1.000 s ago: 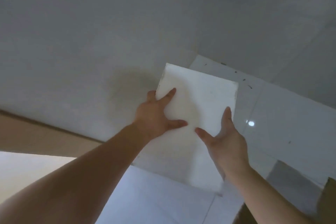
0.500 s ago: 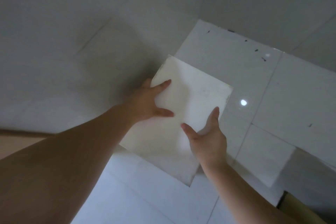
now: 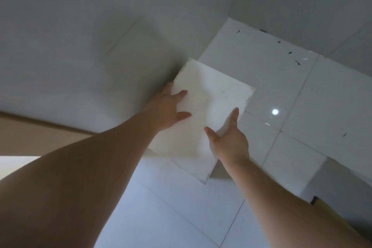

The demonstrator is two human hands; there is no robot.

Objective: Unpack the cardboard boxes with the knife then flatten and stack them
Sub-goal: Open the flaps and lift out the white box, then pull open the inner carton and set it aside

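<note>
A white foam slab (image 3: 209, 104) is held tilted above the tiled floor, its far left corner close to the white wall. My left hand (image 3: 170, 109) grips the slab's left edge, thumb and one finger lying on its top face, the other fingers hidden behind it. My right hand (image 3: 229, 140) holds the near right edge, thumb on top and fingers along the side. A brown cardboard panel (image 3: 32, 135) shows at the left behind my forearm, and another cardboard edge (image 3: 332, 214) sits at the lower right. No knife is in view.
Glossy white floor tiles (image 3: 285, 86) with small dark marks fill the right side. A plain white wall (image 3: 100, 36) runs along the left and meets another wall at the far corner.
Both hands have carried the slab away from me and closer to the wall and floor. The grips on its two edges are unchanged.
</note>
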